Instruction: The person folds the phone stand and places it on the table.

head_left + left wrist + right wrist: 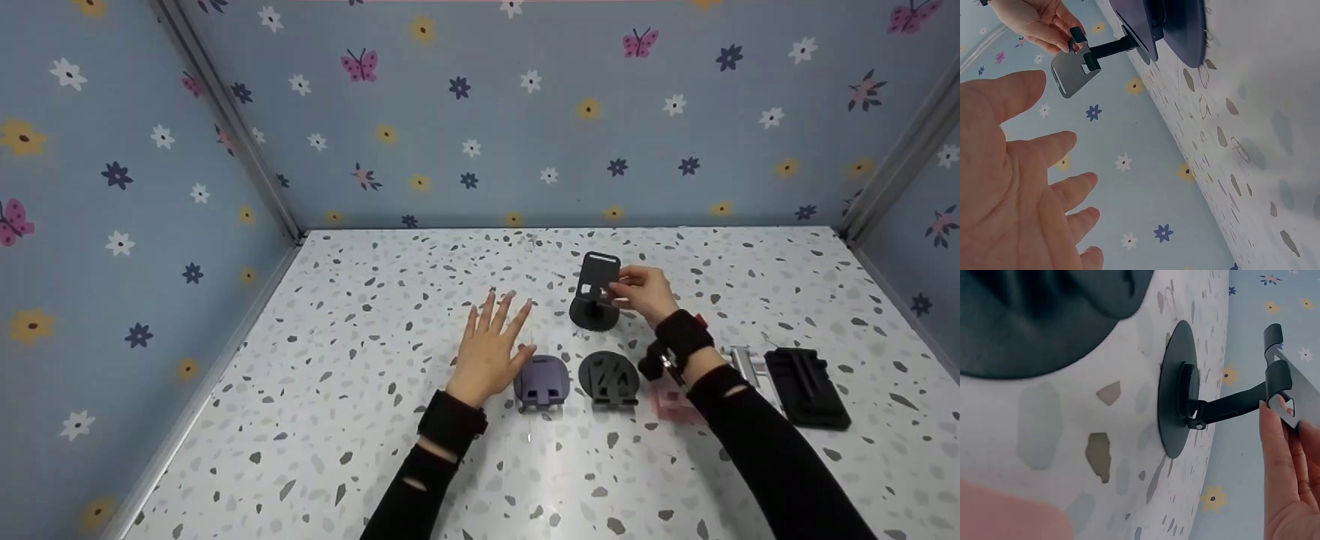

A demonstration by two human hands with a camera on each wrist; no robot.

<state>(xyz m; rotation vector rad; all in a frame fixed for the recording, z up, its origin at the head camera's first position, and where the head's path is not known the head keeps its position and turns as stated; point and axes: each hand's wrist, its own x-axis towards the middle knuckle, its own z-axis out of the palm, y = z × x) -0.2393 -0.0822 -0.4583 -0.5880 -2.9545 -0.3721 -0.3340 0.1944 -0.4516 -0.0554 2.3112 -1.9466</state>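
Observation:
A black phone stand (601,268) stands unfolded on its round base toward the back of the table, its slotted plate tilted up on an arm. My right hand (646,292) pinches the plate's right edge low down. In the right wrist view, the thumb and fingers (1278,444) grip the stand (1235,405) beside its two curved hooks. My left hand (486,358) holds nothing, its fingers spread and palm down over the table. Just right of it lies a folded purple stand (553,373). In the left wrist view the palm (1010,191) faces the camera.
A folded dark grey stand (596,367) sits right of the purple one. Farther right are a pink stand (671,405), partly hidden by my right wrist, a white and silver stand (742,364) and a black rectangular stand (806,394). Flower-patterned panels (525,120) wall the speckled table (337,390).

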